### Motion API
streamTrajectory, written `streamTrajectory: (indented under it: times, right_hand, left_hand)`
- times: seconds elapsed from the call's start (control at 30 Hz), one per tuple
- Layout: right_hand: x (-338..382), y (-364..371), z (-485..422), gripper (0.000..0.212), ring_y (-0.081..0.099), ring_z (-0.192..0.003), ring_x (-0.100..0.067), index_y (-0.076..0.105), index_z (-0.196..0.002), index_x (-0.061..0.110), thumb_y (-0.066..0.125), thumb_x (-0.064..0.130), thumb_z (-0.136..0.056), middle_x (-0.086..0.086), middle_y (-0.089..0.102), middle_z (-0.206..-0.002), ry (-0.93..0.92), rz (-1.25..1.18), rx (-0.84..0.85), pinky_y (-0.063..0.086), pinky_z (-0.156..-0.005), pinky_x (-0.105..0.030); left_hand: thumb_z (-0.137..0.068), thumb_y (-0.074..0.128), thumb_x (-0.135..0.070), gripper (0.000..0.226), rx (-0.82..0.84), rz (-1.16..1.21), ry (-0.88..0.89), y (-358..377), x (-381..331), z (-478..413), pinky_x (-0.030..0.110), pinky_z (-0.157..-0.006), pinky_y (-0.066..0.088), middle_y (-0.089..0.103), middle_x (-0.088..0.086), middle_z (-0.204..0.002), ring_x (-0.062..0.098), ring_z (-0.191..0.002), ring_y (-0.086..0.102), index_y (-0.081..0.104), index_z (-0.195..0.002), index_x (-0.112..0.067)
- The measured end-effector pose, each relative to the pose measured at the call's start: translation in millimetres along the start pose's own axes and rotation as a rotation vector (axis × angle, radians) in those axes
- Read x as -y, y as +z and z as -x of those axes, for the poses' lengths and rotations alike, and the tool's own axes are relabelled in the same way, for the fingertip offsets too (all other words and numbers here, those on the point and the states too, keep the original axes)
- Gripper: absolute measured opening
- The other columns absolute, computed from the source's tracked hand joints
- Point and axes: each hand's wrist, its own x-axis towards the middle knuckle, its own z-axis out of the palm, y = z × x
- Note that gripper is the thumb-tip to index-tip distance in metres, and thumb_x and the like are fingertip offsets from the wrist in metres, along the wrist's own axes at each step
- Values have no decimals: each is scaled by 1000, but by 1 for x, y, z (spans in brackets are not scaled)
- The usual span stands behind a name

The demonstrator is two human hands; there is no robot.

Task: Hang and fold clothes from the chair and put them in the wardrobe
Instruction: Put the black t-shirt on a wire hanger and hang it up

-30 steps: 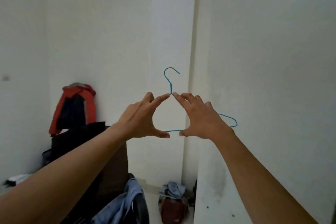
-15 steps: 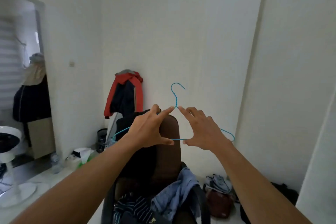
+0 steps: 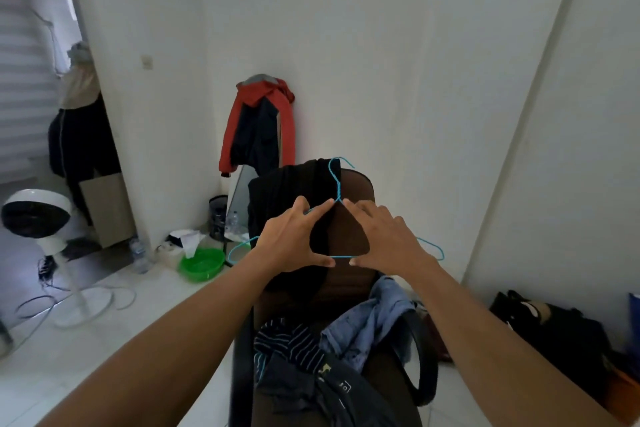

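A thin blue wire hanger [image 3: 337, 184] is held up in front of me by both hands. My left hand [image 3: 294, 239] pinches its left half, index finger along the sloping wire and thumb on the bottom bar. My right hand [image 3: 384, 239] does the same on the right half. Behind the hanger stands a brown office chair [image 3: 349, 236] with a black garment [image 3: 280, 194] draped over its backrest. On the seat lie a light blue shirt [image 3: 370, 319], a dark striped garment [image 3: 291, 343] and a dark piece [image 3: 311, 392].
A red and navy jacket [image 3: 259, 121] hangs on the wall behind the chair. A green bowl [image 3: 201, 265], bottles and clutter sit on the floor to the left, near a white fan [image 3: 38, 215] with cables. Dark bags [image 3: 554, 326] lie by the white panel on the right.
My view has swung left and down from the bare wall to the chair and its clothes. Both hands keep the same hold on the hanger, which is now lower in front of the backrest.
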Motion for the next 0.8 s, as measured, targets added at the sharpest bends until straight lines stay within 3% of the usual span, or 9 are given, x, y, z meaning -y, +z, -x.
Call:
streamTrajectory:
  times: [0.33,0.6,0.8]
  right_hand:
    - [-60,54,-130,120,40,-127,-25,1,-158,33,81,53,-72,3,25,-152,-17,-64,13,48,-92,-49]
    - [-168,114,-276,121,38,-133,-29,2,-158,31,82,54,-70,0,24,-154,127,-86,36,46,-95,-52]
    - [-242,156,-351,122,39,-131,-32,3,-157,27,84,53,-70,-4,24,-153,337,-86,40,46,-93,-56]
  left_hand:
    - [-62,66,-84,119,-9,-41,-45,61,55,-123,36,-76,56,37,-1,-134,19,-106,56,6,-156,-41]
    - [-74,60,-78,113,-118,-105,-176,136,105,-276,48,-104,39,41,3,-143,26,-128,44,2,-158,-30]
    - [-85,67,-54,68,-49,67,-356,195,143,-355,62,-104,40,32,6,-150,32,-138,32,35,-142,-35]
